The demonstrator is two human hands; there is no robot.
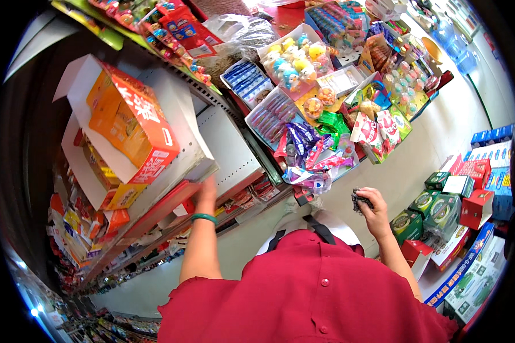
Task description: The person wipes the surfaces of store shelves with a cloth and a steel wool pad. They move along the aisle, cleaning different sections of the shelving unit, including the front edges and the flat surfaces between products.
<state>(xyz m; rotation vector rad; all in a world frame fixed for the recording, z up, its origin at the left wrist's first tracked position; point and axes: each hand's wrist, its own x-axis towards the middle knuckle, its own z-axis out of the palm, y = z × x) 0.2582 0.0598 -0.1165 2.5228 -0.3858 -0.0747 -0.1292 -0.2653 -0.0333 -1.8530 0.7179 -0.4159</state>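
Head view: both hands were held well apart. A dark, crumpled wad (360, 201) was pinched in the right hand's (373, 208) fingers, and was not yet put to any surface. The left hand (207, 191) was reached to the shelf's edge (199, 166); its fingers were hidden, so whether anything was grasped could not be told. Above and left of it, an open carton (120, 126) was already stood on the shelf. How much else had been finished could not be judged.
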